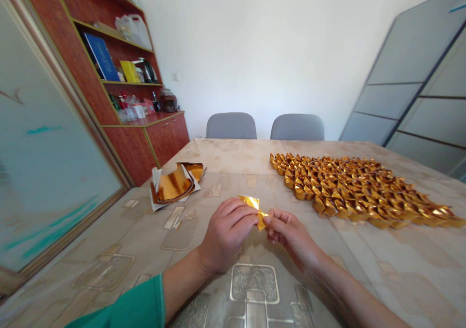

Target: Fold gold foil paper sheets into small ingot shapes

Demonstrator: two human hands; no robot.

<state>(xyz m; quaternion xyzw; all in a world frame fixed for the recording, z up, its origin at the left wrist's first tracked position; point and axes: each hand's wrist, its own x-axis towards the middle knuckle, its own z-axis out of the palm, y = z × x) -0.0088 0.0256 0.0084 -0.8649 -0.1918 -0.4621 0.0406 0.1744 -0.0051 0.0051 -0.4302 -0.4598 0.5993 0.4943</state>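
A small piece of gold foil paper (261, 219), partly folded, is held between my two hands above the middle of the table. My left hand (230, 231) wraps its fingers over the left part of the paper, hiding much of it. With thumb and fingers my right hand (287, 233) pinches its right edge. Off to the left lies a loose stack of gold foil sheets (174, 186) with white backing, curled upward. On the right, several rows of folded gold paper pieces (349, 187) stand packed closely together.
A patterned cloth covers the table (145, 265). Two grey chairs, a left one (231, 125) and a right one (297, 126), stand at the far edge. A red-brown shelf cabinet (163, 133) is at the left, and grey panelled doors (393, 75) are at the right.
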